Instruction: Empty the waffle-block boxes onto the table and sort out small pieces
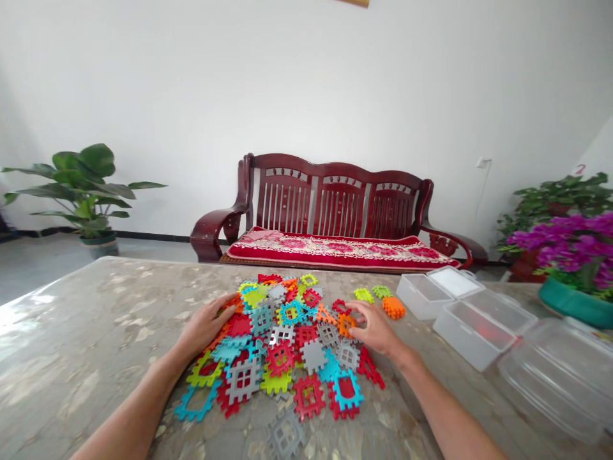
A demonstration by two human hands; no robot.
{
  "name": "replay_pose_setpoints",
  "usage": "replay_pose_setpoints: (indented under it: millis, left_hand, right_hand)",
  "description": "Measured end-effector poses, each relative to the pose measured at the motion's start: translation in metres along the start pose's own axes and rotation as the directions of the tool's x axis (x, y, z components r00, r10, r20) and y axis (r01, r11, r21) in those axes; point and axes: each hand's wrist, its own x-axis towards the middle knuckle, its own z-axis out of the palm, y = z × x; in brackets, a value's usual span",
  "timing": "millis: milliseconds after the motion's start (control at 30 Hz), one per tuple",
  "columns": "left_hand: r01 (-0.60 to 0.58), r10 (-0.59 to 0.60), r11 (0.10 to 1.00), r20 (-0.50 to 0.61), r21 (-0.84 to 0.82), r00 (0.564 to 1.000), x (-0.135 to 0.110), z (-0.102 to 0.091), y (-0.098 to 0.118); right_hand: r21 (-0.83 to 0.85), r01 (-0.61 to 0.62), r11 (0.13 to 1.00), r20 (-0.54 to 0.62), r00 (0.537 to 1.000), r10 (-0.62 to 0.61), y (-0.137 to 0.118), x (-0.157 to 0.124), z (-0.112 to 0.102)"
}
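A heap of interlocking plastic building tiles (282,335) in red, blue, lime, grey and orange is spread over the table. Many have toothed edges, and some have window cut-outs. At the heap's left edge lies my left hand (208,324), its fingers loosely apart over orange tiles (234,303); no tile is clearly lifted in it. On the right side, my right hand (376,327) has thumb and fingers around an orange window tile (347,324). A grey window tile (286,434) lies nearest me.
Right of the heap are a stack of orange tiles (393,307) and two lime tiles (364,294). Clear plastic boxes (474,335) and a transparent lid (558,377) stand farther right, near a flower pot (579,300). A wooden bench (335,204) is behind the table (96,332).
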Motion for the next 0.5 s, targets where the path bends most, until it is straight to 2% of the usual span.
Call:
replay_pose_setpoints:
  millis: [167, 333, 500]
  left_hand:
    - [0.007, -0.007, 1.0, -0.002, 0.004, 1.0, 0.0, 0.0, -0.001]
    - [0.006, -0.006, 1.0, -0.007, 0.006, 1.0, 0.003, 0.004, -0.011]
    - [-0.014, 0.014, 1.0, 0.007, -0.001, 1.0, 0.006, 0.007, -0.02]
  right_hand:
    - [-0.184, 0.059, 0.981, 0.035, 0.998, -0.053, -0.008, -0.009, -0.002]
    - [-0.267, 0.019, 0.963, 0.014, 1.0, -0.016, -0.012, -0.013, 0.005]
    - [-0.381, 0.018, 0.925, -0.023, 0.999, -0.028, -0.022, -0.016, 0.009]
